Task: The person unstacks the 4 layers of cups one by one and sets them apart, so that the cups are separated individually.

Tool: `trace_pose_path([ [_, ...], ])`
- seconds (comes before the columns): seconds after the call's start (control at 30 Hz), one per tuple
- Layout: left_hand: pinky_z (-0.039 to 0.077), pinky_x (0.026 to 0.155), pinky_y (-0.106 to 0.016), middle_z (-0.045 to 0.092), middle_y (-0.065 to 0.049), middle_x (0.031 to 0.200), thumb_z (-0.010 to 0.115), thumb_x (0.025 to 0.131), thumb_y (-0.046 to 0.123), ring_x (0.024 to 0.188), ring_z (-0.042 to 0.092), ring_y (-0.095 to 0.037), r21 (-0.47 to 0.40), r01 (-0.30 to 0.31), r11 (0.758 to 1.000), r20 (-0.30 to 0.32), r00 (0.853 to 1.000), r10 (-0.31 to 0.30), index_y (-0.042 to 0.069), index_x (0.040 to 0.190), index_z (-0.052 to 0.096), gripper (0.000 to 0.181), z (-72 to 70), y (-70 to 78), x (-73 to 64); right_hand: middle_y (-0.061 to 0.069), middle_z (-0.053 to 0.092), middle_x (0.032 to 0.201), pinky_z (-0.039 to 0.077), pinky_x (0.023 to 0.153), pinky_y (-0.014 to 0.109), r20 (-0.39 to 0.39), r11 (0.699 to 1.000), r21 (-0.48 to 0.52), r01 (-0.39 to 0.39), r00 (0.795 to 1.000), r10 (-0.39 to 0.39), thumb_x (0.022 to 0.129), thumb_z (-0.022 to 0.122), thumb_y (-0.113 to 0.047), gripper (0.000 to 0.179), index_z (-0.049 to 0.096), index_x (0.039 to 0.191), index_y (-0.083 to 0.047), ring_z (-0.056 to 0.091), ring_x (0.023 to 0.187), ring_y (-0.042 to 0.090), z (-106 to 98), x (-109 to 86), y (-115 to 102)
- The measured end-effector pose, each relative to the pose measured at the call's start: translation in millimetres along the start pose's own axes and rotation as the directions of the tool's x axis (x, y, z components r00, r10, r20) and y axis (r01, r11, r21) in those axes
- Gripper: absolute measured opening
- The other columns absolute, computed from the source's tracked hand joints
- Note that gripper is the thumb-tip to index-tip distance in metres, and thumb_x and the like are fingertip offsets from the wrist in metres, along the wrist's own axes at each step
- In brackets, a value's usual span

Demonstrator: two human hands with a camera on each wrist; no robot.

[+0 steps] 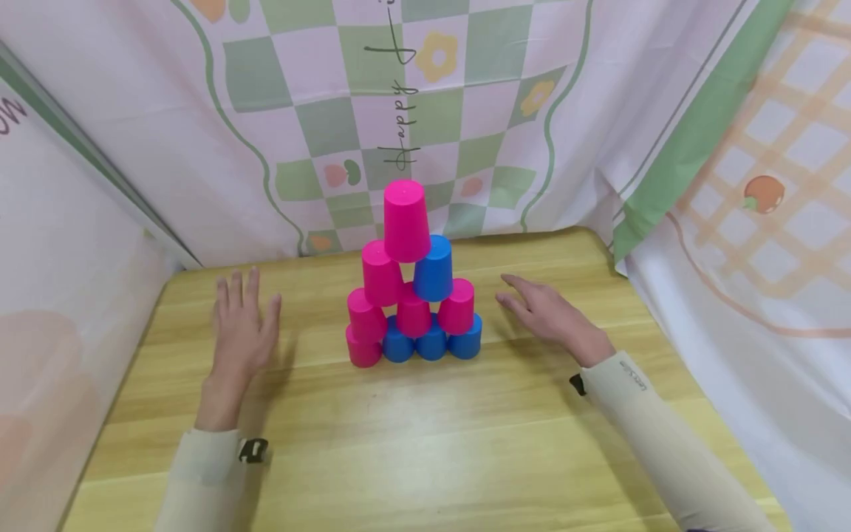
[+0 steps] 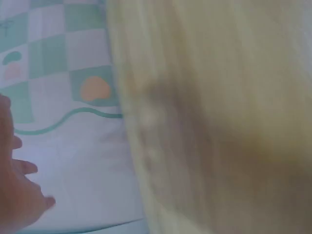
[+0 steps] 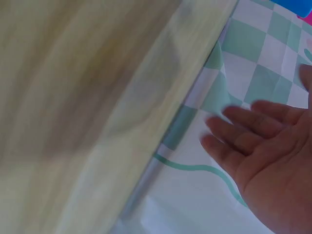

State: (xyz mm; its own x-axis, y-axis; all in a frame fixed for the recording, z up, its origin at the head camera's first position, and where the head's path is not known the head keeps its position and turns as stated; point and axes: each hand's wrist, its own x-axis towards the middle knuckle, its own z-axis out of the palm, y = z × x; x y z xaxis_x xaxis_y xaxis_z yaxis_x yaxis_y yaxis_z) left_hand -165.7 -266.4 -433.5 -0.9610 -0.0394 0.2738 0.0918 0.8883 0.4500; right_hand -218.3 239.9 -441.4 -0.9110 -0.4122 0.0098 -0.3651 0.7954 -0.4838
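Note:
A pyramid of upside-down plastic cups stands in the middle of the table. One pink cup (image 1: pixel 406 222) forms its peak, resting across a pink cup (image 1: pixel 382 275) and a blue cup (image 1: pixel 435 270). Under those come three pink cups, then a bottom row with a pink cup (image 1: pixel 363 352) at the left and three blue cups beside it. My left hand (image 1: pixel 242 332) is apart from the stack on its left, fingers extended and holding nothing. On the other side my right hand (image 1: pixel 548 314), also bare of any object, points its outstretched fingers toward the cups.
The wooden table (image 1: pixel 412 443) ends at a hanging cloth (image 1: pixel 319 133) with green checks and flowers behind the stack. More cloth (image 1: pixel 764 244) hangs along the right, and a pale cloth panel (image 1: pixel 66 258) borders the left. Black straps show at both wrists.

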Motion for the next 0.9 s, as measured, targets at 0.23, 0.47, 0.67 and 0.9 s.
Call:
trace_pose_path([
  [0.23, 0.023, 0.117, -0.052, 0.037, -0.012, 0.153, 0.039, 0.106, 0.030, 0.143, 0.030, -0.031, -0.334, -0.184, 0.924, -0.237, 0.966, 0.107, 0.008, 0.149, 0.038, 0.049, -23.1, 41.4, 4.1, 0.023, 0.061, 0.127, 0.051, 0.096, 0.051, 0.051, 0.980, 0.174, 0.093, 0.993, -0.104, 0.097, 0.054, -0.006, 0.041, 0.050, 0.137, 0.002, 0.062, 0.112, 0.035, 15.9, -3.2, -1.6],
  [0.47, 0.039, 0.109, -0.049, 0.051, -0.007, 0.144, 0.052, 0.100, 0.011, 0.133, 0.046, -0.025, -0.437, -0.365, 0.822, -0.350, 0.911, 0.218, 0.007, 0.142, 0.049, 0.042, -51.9, 111.0, 6.5, 0.018, 0.057, 0.133, 0.049, 0.099, 0.052, 0.154, 0.962, 0.266, 0.067, 0.982, -0.111, 0.086, 0.068, -0.009, 0.060, 0.046, 0.141, -0.001, 0.058, 0.117, 0.035, 27.7, -7.5, -11.9],
  [0.67, 0.039, 0.109, -0.051, 0.048, -0.015, 0.145, 0.065, 0.089, -0.001, 0.130, 0.048, -0.029, -0.543, -0.385, 0.746, -0.277, 0.921, 0.273, -0.002, 0.141, 0.045, 0.056, -69.7, 168.4, 3.5, 0.005, 0.057, 0.133, 0.051, 0.097, 0.047, 0.176, 0.965, 0.254, 0.063, 0.978, -0.110, 0.081, 0.079, -0.020, 0.070, 0.045, 0.142, -0.012, 0.057, 0.117, 0.028, 34.0, -9.0, -19.7],
  [0.9, 0.040, 0.111, -0.037, 0.044, 0.006, 0.149, 0.074, 0.087, 0.018, 0.136, 0.040, -0.011, -0.559, -0.351, 0.751, -0.179, 0.936, 0.305, 0.019, 0.148, 0.040, 0.070, -54.1, 185.0, 23.4, -0.002, 0.060, 0.124, 0.052, 0.095, 0.044, 0.169, 0.959, 0.282, 0.027, 0.983, -0.078, 0.074, 0.085, -0.040, 0.076, 0.049, 0.137, -0.016, 0.059, 0.111, 0.025, 41.0, -7.5, -22.8],
])
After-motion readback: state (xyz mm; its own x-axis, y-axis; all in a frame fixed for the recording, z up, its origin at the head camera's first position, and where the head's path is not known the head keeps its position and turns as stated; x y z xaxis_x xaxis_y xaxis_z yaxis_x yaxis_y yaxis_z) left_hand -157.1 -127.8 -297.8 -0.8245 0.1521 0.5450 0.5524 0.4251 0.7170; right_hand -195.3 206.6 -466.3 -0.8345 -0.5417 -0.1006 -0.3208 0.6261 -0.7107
